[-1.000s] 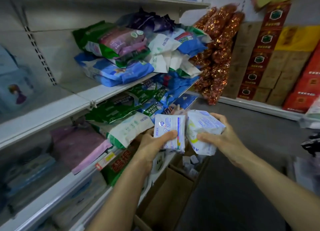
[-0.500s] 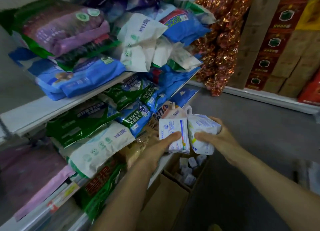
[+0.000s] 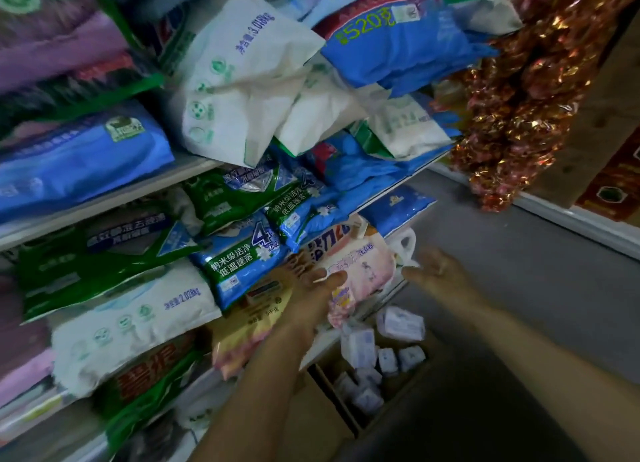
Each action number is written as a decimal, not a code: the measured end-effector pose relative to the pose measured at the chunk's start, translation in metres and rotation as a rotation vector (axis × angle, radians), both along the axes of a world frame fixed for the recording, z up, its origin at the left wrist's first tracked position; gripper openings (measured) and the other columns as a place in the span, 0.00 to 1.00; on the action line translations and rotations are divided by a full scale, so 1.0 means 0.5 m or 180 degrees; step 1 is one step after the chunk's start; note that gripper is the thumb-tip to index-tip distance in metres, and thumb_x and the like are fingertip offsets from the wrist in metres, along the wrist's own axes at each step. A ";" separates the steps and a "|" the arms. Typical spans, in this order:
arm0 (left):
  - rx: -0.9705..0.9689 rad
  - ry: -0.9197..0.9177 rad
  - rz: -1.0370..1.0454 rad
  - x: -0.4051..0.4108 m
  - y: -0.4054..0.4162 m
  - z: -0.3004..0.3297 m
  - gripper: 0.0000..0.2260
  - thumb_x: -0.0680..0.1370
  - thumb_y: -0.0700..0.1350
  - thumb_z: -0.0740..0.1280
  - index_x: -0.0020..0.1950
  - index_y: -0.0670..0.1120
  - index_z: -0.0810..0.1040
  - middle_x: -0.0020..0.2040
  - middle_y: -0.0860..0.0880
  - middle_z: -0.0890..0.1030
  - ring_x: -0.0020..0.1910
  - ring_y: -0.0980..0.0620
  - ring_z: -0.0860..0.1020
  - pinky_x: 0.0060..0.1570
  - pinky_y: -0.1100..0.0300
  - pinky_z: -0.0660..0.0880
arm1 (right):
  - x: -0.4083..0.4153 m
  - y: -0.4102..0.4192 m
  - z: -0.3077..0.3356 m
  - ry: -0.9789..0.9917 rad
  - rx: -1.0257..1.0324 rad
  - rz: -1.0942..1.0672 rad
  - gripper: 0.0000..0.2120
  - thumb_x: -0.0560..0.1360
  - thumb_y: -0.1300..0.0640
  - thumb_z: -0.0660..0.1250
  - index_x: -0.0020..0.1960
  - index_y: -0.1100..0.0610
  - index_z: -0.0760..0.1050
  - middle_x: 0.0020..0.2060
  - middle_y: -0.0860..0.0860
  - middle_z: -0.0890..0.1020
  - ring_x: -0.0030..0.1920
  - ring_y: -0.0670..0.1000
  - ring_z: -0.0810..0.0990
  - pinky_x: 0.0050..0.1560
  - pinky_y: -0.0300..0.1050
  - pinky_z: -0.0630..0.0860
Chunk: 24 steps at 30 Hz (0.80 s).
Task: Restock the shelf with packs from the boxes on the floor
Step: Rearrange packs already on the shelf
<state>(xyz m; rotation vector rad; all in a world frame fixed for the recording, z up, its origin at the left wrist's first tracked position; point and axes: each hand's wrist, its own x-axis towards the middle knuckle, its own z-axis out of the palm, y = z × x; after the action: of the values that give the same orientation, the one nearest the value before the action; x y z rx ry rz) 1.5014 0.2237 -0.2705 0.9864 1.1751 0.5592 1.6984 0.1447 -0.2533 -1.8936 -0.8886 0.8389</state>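
Closest to me, down on the floor, the brown box (image 3: 349, 423) sits open right under the shelf, and I can count a good many small white packs (image 3: 360, 346) still lying inside it, some loose and some piled up. So I think the job is far from over, because all of those still have to go up. A bit further out are my two hands. My left hand (image 3: 308, 295) is reaching onto the lower shelf (image 3: 320, 349), and its fingers (image 3: 334, 277) lie fairly straight against a soft pink bag (image 3: 360, 274) that rests there at the shelf's front; I cannot see a small white pack in it. My right hand (image 3: 438, 274) is just beside that bag, with its fingers loosely spread and a bit of something white near the fingertips, but it is too blurry for me to say if it holds anything. Past my hands, the lower shelf is crowded with green and blue bags (image 3: 242, 253) lying on their sides. Higher and further back, the upper shelf (image 3: 104, 202) is heaped with big white and blue bags (image 3: 242, 73). Far off to the right hang shiny red and gold bundles (image 3: 526, 98). I guess room must be made here before more packs fit.
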 end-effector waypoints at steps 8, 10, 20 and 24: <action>0.0162 -0.0286 0.0342 0.016 0.034 0.061 0.08 0.79 0.45 0.68 0.57 0.47 0.79 0.54 0.47 0.84 0.50 0.49 0.82 0.55 0.51 0.77 | 0.006 0.089 0.018 0.0379 0.0278 0.0395 0.13 0.76 0.66 0.68 0.60 0.60 0.76 0.54 0.56 0.80 0.52 0.49 0.78 0.51 0.40 0.78; 0.0214 -0.0302 0.0449 0.006 0.035 0.073 0.07 0.79 0.46 0.68 0.56 0.47 0.79 0.53 0.47 0.85 0.50 0.48 0.82 0.56 0.50 0.77 | -0.008 0.097 0.029 0.0378 0.0294 0.0565 0.11 0.76 0.64 0.68 0.58 0.57 0.77 0.54 0.55 0.81 0.53 0.50 0.79 0.55 0.48 0.79; 0.0490 -0.0541 0.0954 -0.136 -0.008 0.155 0.05 0.79 0.47 0.67 0.54 0.49 0.79 0.51 0.48 0.85 0.50 0.49 0.83 0.48 0.54 0.78 | -0.157 0.106 0.129 0.0458 0.0607 0.1119 0.09 0.78 0.63 0.65 0.57 0.56 0.78 0.48 0.54 0.83 0.44 0.50 0.82 0.42 0.42 0.78; 0.0661 -0.0588 0.1135 -0.244 -0.044 0.199 0.07 0.80 0.47 0.66 0.56 0.48 0.78 0.53 0.48 0.84 0.51 0.49 0.83 0.52 0.52 0.78 | -0.257 0.092 0.181 0.0437 0.0771 0.1368 0.08 0.79 0.62 0.65 0.55 0.54 0.78 0.46 0.53 0.84 0.44 0.52 0.83 0.38 0.40 0.77</action>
<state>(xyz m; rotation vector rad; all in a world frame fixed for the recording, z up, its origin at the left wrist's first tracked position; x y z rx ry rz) 1.3795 0.2018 -0.1708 0.8806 1.1480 1.0519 1.5697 0.1908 -0.1629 -1.4385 -1.2726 1.0474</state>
